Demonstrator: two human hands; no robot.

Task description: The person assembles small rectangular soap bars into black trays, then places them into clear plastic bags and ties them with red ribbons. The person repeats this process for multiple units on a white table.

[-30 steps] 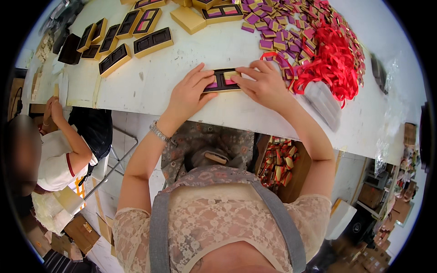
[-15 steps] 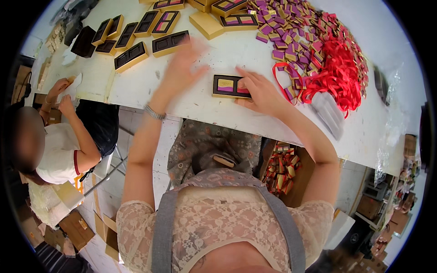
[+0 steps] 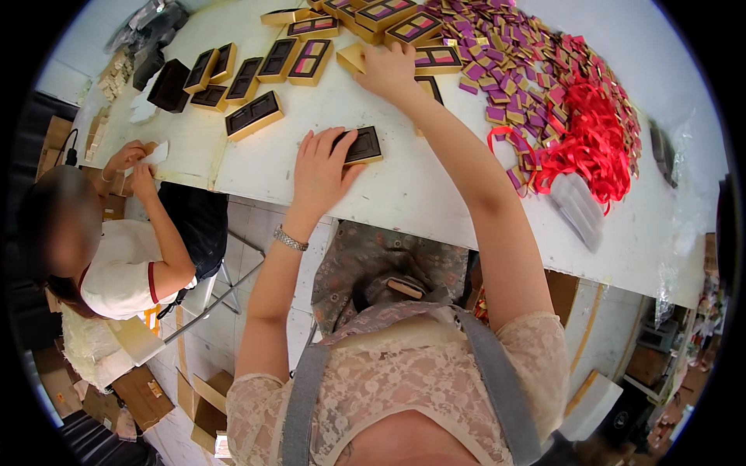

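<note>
My left hand [image 3: 317, 172] holds a gold box with a black, compartmented insert [image 3: 363, 145] near the table's front edge, fingers at its left end and thumb along the near side. No pieces show in its visible compartments. Farther away, my right hand [image 3: 388, 74] is closed over a plain gold box lid [image 3: 351, 57], covering much of it. Another gold box with a dark insert [image 3: 430, 88] lies partly hidden behind my right forearm. A box with pink and gold pieces [image 3: 437, 60] is just right of that hand.
Several gold boxes with empty black inserts [image 3: 254, 114] stand at left; filled boxes [image 3: 311, 62] lie farther back. Purple-and-gold pieces [image 3: 497, 85], red ribbons [image 3: 590, 147] and a clear plastic bag [image 3: 576, 210] are at right. A person [image 3: 128, 260] sits left, handling a white item.
My left hand has brought a box with a black insert from the far row to the front. My right hand has moved from the filled box in front to the gold lid farther away.
</note>
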